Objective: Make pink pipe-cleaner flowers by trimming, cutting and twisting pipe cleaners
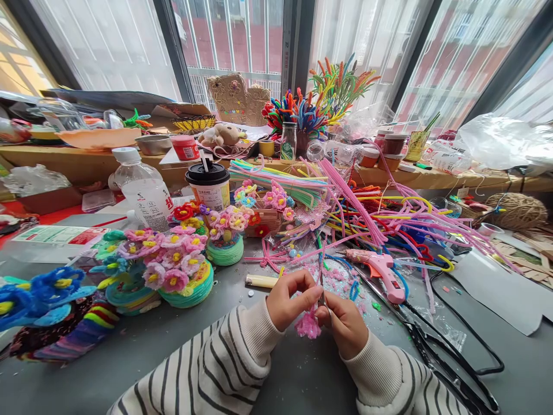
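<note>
Two striped sleeves (203,357) reach across a gray table (302,383), where a pink fuzzy piece (308,325) hangs just below the fingertips, between the hands and clear of the clutter. The left hand (294,297) is curled nearly closed, thumb pressed toward the forefinger, pinching the piece from above. The right hand (345,324), also folded in, grips a slim metal tool (321,281) that points upward between the two; its exact shape is partly hidden by the fingers. Pink scraps (337,279) litter the tabletop just beyond, near a pink glue gun (380,271) lying on its side and a pair of black-handled scissors (453,369) at right. Behind them sprawls a heap of pink pipe cleaners (354,202), mixed with yellow, red and blue. At left, pink fuzzy flowers (175,259) crowd a coiled teal-and-yellow pot (190,290), with blue flowers (56,288) nearer the table's edge. A clear plastic bottle (144,193) and a black-lidded cup (209,187) stand behind the blooms. A ball of twine (516,208) sits at far right, and tall windows (228,34) line the background.
</note>
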A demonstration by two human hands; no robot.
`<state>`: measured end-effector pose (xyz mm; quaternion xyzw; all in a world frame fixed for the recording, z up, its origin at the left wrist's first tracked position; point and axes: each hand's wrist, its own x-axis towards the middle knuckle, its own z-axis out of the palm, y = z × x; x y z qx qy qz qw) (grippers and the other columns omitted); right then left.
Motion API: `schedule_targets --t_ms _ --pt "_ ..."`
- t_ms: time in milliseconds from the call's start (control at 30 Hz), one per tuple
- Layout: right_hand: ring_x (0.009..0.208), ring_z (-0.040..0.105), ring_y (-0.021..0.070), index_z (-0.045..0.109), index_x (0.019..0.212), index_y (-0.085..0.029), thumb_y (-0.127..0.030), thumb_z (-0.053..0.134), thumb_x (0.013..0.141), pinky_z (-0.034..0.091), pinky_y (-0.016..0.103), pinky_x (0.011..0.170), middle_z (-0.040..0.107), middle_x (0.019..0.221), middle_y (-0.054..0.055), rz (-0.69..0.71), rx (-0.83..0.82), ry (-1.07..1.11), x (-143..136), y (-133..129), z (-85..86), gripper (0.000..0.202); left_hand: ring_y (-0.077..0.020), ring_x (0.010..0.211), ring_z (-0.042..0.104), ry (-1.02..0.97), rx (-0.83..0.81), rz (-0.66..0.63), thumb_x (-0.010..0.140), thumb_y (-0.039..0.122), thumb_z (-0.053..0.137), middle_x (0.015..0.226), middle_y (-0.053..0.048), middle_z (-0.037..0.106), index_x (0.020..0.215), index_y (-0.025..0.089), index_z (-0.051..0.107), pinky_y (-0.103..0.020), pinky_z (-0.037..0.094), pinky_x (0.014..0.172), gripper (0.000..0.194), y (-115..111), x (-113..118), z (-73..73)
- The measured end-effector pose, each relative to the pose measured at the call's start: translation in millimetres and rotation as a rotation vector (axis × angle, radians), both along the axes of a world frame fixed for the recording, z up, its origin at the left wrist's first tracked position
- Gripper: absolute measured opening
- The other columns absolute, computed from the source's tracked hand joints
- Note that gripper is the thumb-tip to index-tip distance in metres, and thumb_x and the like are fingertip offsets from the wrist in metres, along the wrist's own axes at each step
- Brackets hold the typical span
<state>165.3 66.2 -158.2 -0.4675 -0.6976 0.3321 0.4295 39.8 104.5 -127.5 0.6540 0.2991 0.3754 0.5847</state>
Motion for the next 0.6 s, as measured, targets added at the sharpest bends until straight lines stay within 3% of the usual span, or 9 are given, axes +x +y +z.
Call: schedule_targets --t_ms 300,600 --pt "0.043 0.034 0.0093 0.042 0.052 -0.016 -0.061 0.021 0.071 0.029 0.022 0.042 0.034 0.045 -0.003 0.003 -0.016 0.093 -1.0 0.5 -6.9 0.053 -0.0066 0.045 0.039 -0.04 -0.047 -0.049 0.067 0.034 0.049 0.047 0.004 0.044 0.055 0.015 0.038 -0.02 0.031 0.048 0.025 -1.3 0.3 -0.8" --pt "0.041 0.027 0.0082 0.036 0.054 -0.017 -0.065 0.021 0.067 0.023 0.02 0.038 0.027 0.046 -0.005 0.093 -0.047 0.145 -3.1 -1.9 -1.9 0.052 -0.0077 0.045 0.041 -0.005 -0.035 -0.043 0.064 0.036 0.051 0.045 0.003 0.045 0.053 0.015 0.038 -0.022 0.033 0.048 0.027 1.1 1.0 -4.8"
